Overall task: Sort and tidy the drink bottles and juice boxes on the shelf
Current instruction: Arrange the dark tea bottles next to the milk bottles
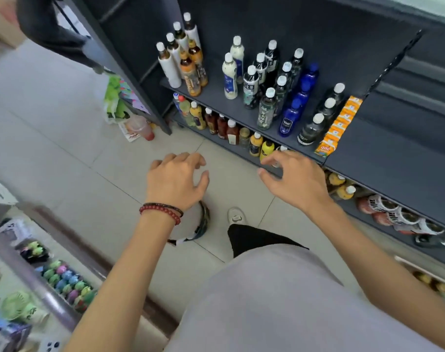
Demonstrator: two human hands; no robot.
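Note:
A dark grey shelf carries rows of drink bottles: white and orange ones at the left, milky white ones, dark tea bottles, blue bottles and clear dark bottles. A row of orange juice boxes lines the right end. More bottles fill the lower shelf. My left hand hovers over the floor with loosely curled fingers, holding nothing. My right hand hangs in front of the shelf edge, fingers relaxed and empty.
Pale floor tiles stretch to the left. A plastic cup and bags lie by the shelf foot. A counter with small colourful items runs along the lower left. My shoe and a dark round object are below my hands.

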